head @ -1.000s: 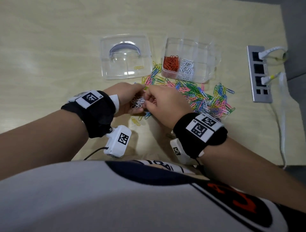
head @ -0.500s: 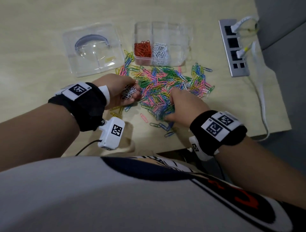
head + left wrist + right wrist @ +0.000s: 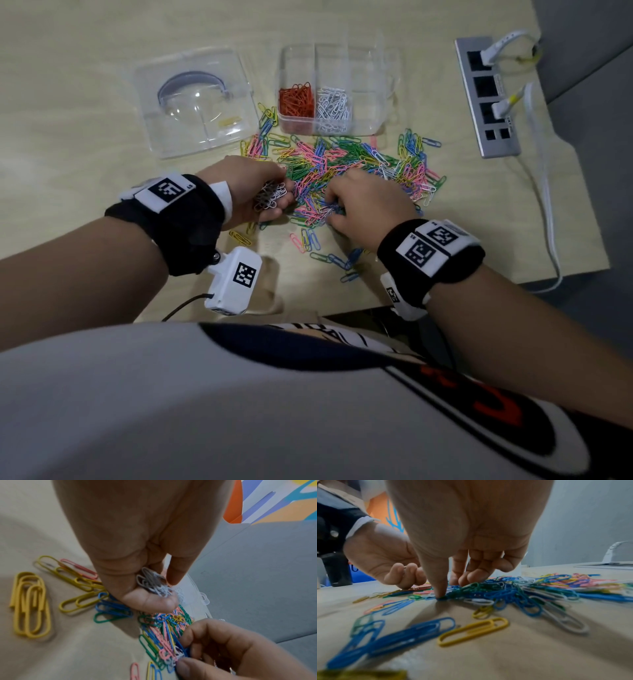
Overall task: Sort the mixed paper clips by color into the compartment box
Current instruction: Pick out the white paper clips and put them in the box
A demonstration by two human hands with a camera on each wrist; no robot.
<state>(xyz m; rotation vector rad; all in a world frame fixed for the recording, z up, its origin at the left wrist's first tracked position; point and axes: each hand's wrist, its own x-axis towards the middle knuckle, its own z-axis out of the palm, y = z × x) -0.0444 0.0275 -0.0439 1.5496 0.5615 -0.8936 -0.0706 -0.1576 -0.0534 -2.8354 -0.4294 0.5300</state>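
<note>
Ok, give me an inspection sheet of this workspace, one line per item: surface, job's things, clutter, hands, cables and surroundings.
Surface: pale wooden table, a mixed clip pile spread across its middle.
Job's things: clear compartment box behind the pile holds orange clips and white clips in adjoining compartments.
Clutter: clear lid left of the box.
Hands: left hand holds a bunch of white clips; right hand picks in the pile, fingers curled; hold unclear.
Cables: white cables run from the power strip.
Surroundings: grey floor beyond the table's right edge.
</note>
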